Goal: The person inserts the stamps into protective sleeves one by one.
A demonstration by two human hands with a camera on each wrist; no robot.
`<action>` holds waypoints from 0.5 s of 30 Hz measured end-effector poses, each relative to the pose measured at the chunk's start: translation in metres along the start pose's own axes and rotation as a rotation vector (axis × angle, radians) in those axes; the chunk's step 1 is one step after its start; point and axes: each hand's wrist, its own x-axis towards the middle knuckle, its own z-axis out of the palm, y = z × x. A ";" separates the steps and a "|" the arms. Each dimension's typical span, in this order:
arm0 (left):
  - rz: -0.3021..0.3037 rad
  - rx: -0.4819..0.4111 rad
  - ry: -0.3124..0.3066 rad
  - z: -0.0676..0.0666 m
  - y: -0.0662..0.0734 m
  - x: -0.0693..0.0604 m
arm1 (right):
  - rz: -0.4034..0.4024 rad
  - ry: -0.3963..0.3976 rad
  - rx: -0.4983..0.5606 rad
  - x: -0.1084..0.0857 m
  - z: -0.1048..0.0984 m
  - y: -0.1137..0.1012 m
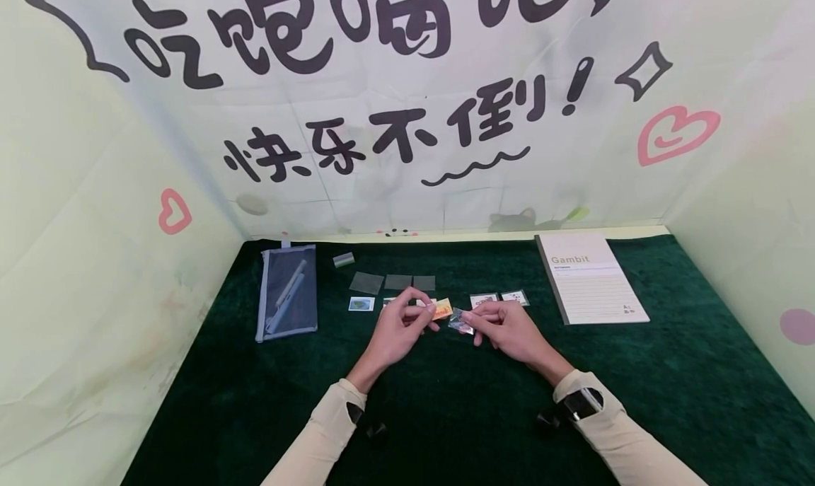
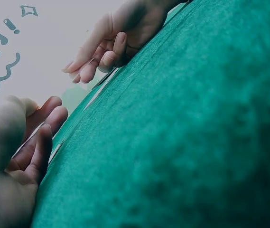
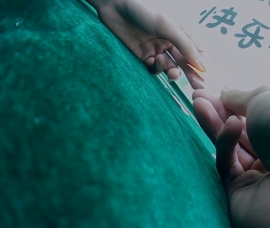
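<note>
Above the green cloth, the left hand (image 1: 397, 330) pinches a small orange-yellow card (image 1: 442, 309) between thumb and fingers. Facing it, the right hand (image 1: 512, 332) pinches a small clear sleeve (image 1: 460, 322) close to the card's right edge. In the left wrist view the left hand (image 2: 11, 156) is at the lower left and the right hand (image 2: 120, 33) at the top. The right wrist view has the right hand (image 3: 253, 147) near and the left hand (image 3: 151, 38) beyond, a bit of orange at its fingertips.
A blue zip pouch (image 1: 299, 288) with pens lies left, a small eraser-like block (image 1: 344, 259) near it. Clear sleeves (image 1: 366, 283) lie in a row above a blue picture card (image 1: 361, 303). Two sleeved cards (image 1: 514, 298) lie behind the right hand; a notebook (image 1: 592, 281) lies right.
</note>
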 end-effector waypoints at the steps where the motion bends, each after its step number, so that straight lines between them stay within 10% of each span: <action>1: 0.003 -0.001 -0.005 0.000 0.000 0.000 | 0.002 0.002 0.002 0.000 0.000 0.000; 15: -0.013 -0.006 -0.017 -0.001 0.000 0.000 | 0.005 0.018 0.063 -0.001 0.002 0.000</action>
